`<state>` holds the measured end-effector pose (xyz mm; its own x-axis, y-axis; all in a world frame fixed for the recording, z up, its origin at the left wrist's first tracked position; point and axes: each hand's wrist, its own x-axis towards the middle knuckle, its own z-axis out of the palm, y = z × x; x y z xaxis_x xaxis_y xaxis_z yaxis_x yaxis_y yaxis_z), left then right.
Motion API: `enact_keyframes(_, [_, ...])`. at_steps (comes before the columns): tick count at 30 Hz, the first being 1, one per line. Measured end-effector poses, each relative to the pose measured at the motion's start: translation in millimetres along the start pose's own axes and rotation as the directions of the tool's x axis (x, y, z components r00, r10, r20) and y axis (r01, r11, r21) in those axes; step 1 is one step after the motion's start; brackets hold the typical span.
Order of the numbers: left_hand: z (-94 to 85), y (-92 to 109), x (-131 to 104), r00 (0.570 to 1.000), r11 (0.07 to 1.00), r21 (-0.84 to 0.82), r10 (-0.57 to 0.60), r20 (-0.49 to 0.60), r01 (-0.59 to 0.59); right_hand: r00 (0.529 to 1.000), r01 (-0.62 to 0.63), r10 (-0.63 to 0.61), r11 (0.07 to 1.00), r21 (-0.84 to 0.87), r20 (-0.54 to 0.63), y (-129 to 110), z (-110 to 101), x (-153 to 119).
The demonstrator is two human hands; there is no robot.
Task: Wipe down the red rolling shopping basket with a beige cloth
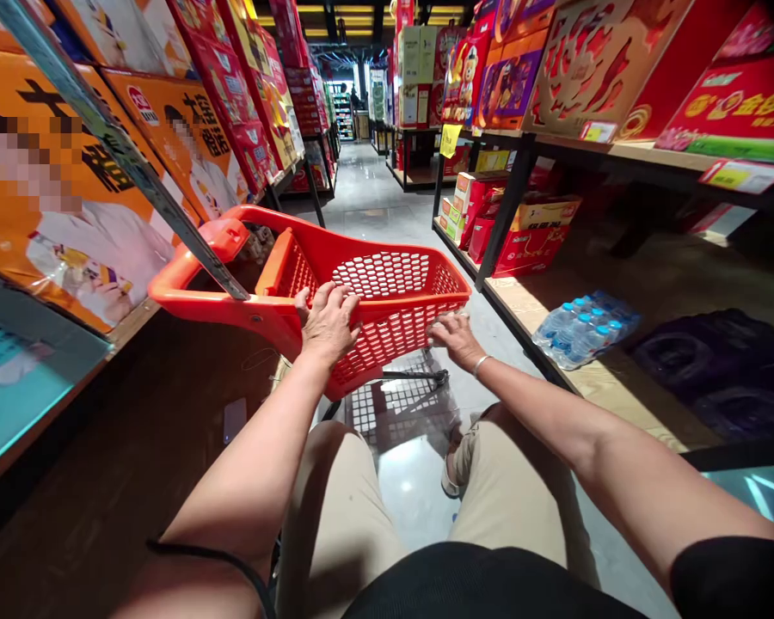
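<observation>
While at the cart (387, 335), 2 hands (328, 325) (457, 340) backs up.

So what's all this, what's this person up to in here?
A person has both bare hands at the side of a red shopping cart: the left hand on the rim, the right hand lower, near one end. The cart stands between shelves of boxed goods, with bottles lying on the right.
</observation>
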<state>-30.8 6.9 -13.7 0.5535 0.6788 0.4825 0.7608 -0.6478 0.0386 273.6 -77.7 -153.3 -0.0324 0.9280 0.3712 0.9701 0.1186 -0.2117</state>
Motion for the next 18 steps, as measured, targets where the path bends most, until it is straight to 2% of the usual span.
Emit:
enact_keyframes(4, [0.1, -1, 1, 1.000, 1.000, 0.005, 0.005, 0.000, -0.005, 0.999, -0.017, 0.014, 0.996, 0.091, 0.040, -59, 31, 9])
enact_keyframes(7, [-0.4, -3, 1, 1.000, 0.999, 0.035, -0.005, -0.012, 0.005, 0.997, 0.028, -0.036, 0.991, 0.131, 0.064, -93, 43, 5])
enact_keyframes(9, [-0.9, -5, 1, 1.000, 0.999, 0.048, -0.007, -0.015, 0.008, 0.974, 0.179, -0.201, 0.964, 0.196, 0.101, -115, 46, 2])
enact_keyframes(11, [-1.7, -6, 0, 1.000, 0.998, 0.055, -0.006, -0.012, 0.007, 0.915, 0.343, -0.381, 0.907, 0.244, 0.134, -135, 47, 2])
enact_keyframes(12, [-2.2, -6, 0, 1.000, 0.998, 0.055, -0.005, -0.009, 0.005, 0.889, 0.390, -0.433, 0.887, 0.246, 0.151, -141, 48, 3])
enact_keyframes(15, [-3.9, -6, -3, 1.000, 0.999, 0.046, -0.003, -0.003, 0.003, 0.877, 0.400, -0.435, 0.896, 0.190, 0.205, -137, 46, 10])
enact_keyframes(18, [-5.0, -6, -6, 1.000, 0.999, 0.034, 0.000, -0.002, 0.000, 0.869, 0.397, -0.420, 0.907, 0.139, 0.261, -92, 38, 10])
